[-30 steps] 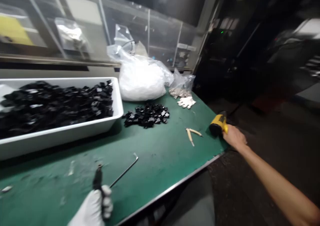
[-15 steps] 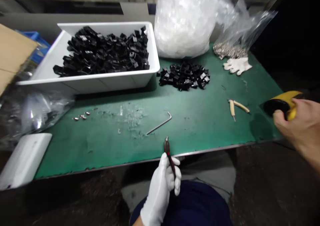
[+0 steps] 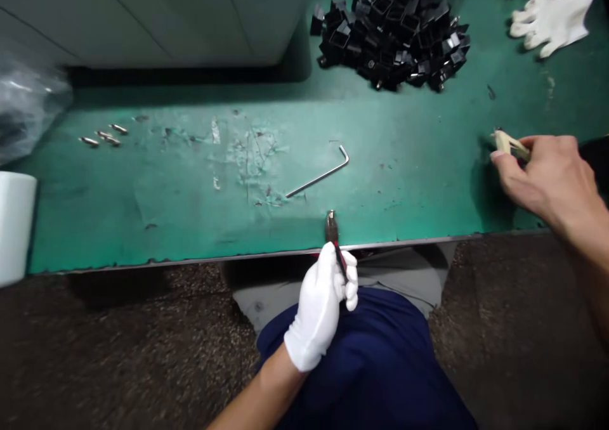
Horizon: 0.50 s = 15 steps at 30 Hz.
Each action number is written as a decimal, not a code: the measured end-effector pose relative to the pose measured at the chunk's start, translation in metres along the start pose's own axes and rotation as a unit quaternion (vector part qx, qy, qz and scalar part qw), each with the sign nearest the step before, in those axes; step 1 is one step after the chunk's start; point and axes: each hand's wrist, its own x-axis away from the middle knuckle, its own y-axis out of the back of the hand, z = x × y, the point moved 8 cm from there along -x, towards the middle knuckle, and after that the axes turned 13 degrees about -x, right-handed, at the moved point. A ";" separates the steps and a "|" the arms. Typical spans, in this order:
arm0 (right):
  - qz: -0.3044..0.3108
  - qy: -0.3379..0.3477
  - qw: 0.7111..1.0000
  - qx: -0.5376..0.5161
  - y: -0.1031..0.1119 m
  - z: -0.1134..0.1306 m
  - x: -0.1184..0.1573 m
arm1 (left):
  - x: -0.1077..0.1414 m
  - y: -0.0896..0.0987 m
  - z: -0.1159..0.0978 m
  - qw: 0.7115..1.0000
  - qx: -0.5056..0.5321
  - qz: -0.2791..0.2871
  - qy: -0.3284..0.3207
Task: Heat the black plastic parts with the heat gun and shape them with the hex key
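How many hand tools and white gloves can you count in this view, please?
Hex key: 1
Dark-tipped pliers in the left hand: 1
Cream-handled tool in the right hand: 1
White gloves: 2, the lying glove and the worn glove
Total: 5

On the green counter (image 3: 143, 227), a hex key (image 3: 323, 170) lies near the front edge. Black plastic parts (image 3: 390, 40) are heaped at 1 o'clock, with a white glove (image 3: 547, 24) at 2 o'clock. Small metal pins (image 3: 102, 136) lie at 10 o'clock, a plastic bag (image 3: 28, 100) just beyond them, and a white tub (image 3: 157, 18) stands at 11 o'clock.
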 end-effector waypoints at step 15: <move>0.489 0.092 0.848 -0.184 -0.011 0.211 0.127 | 0.006 -0.005 0.006 0.994 0.032 -0.080 0.060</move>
